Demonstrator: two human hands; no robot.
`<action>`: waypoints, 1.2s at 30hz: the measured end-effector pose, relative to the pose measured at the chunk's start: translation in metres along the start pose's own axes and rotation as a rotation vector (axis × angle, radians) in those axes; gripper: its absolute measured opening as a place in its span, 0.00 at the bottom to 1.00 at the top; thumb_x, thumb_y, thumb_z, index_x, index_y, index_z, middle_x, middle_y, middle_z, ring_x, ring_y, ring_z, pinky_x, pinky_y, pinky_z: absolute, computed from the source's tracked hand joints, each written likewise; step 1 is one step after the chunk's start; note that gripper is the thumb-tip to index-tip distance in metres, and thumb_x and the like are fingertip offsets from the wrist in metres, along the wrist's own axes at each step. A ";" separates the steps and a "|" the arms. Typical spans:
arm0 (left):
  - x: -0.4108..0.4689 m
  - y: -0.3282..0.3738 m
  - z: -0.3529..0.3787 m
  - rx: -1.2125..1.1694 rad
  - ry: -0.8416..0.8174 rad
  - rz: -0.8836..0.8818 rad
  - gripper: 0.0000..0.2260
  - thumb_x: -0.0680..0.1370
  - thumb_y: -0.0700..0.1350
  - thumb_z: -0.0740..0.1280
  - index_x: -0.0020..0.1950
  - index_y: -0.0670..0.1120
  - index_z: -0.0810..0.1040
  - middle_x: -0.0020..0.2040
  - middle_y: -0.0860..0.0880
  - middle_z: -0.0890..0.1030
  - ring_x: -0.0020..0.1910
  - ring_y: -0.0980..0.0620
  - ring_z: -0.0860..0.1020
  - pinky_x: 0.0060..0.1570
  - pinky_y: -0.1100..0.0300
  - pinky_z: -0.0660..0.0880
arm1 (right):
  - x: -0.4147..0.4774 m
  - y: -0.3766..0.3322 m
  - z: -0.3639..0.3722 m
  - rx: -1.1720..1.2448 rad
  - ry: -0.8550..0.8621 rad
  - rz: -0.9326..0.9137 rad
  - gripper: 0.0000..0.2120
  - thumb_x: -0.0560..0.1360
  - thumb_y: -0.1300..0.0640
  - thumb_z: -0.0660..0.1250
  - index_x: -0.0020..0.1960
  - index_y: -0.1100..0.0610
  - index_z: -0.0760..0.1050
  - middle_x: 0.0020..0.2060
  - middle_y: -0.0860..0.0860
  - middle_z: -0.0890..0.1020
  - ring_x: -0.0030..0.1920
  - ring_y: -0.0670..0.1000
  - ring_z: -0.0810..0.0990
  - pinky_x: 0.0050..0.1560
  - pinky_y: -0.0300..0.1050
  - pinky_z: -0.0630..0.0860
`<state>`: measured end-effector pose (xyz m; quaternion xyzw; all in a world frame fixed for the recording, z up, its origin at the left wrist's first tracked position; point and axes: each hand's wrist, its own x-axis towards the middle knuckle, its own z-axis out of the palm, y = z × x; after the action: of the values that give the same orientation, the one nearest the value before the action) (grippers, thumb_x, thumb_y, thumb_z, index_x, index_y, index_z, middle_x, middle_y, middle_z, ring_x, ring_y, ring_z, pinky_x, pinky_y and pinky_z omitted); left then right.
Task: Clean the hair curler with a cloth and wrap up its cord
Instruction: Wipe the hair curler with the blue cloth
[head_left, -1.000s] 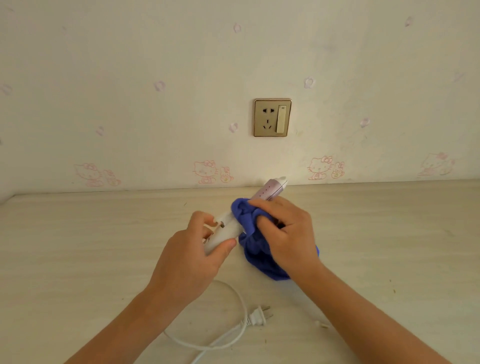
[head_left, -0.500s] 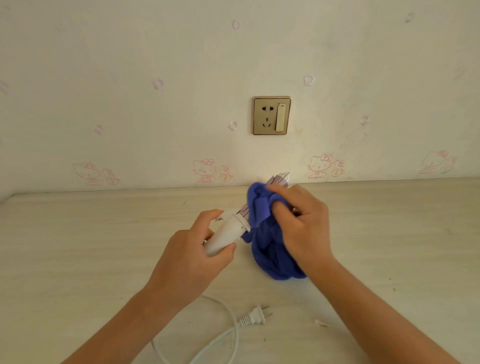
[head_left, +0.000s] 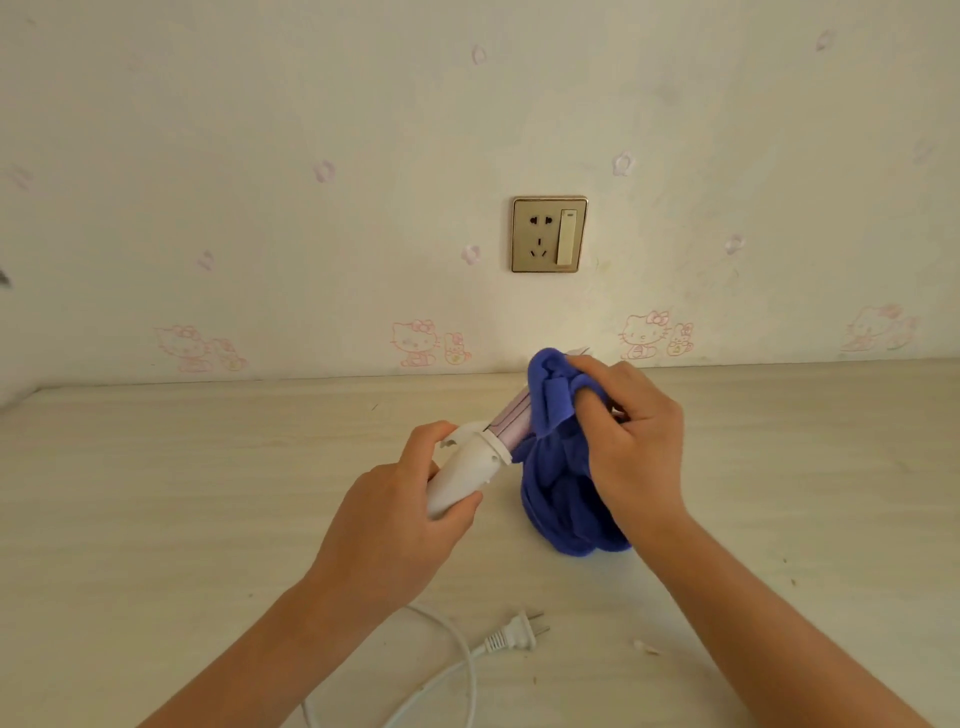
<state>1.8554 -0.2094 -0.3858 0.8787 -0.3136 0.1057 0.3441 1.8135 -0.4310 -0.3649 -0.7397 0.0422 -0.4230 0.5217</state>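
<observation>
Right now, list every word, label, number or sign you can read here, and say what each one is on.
No text is readable anywhere.
Hair curler: a small grey mark on the white handle, too small to read.
Wall socket: no lettering visible, only pin holes and a switch.
Wallpaper: pink cartoon cat pictures, no words.
Plug, blue cloth: no markings visible.

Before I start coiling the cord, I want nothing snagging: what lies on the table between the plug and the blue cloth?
In the head view, only bare table lies between the plug and the blue cloth.
</observation>
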 end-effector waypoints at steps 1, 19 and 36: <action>0.001 0.000 0.000 0.003 -0.001 -0.008 0.25 0.76 0.56 0.73 0.68 0.62 0.64 0.33 0.57 0.78 0.37 0.56 0.79 0.26 0.63 0.70 | -0.004 -0.001 0.005 -0.006 -0.045 -0.006 0.18 0.77 0.66 0.65 0.55 0.47 0.86 0.38 0.48 0.82 0.39 0.46 0.78 0.42 0.39 0.75; 0.001 -0.002 -0.010 -0.141 -0.007 -0.082 0.15 0.70 0.61 0.67 0.56 0.63 0.77 0.30 0.52 0.78 0.26 0.50 0.73 0.27 0.58 0.70 | -0.030 -0.006 0.030 -0.018 -0.294 -0.103 0.18 0.76 0.61 0.64 0.58 0.47 0.85 0.37 0.45 0.79 0.38 0.47 0.77 0.40 0.36 0.73; 0.003 -0.001 -0.015 -0.057 -0.091 -0.029 0.15 0.72 0.66 0.67 0.53 0.59 0.78 0.38 0.60 0.81 0.33 0.55 0.78 0.29 0.61 0.70 | -0.002 -0.001 0.002 -0.005 -0.074 -0.033 0.17 0.76 0.63 0.65 0.56 0.46 0.85 0.36 0.43 0.79 0.37 0.44 0.76 0.41 0.33 0.72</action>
<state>1.8587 -0.2001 -0.3741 0.8769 -0.3188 0.0516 0.3561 1.8129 -0.4278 -0.3655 -0.7567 0.0118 -0.4038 0.5141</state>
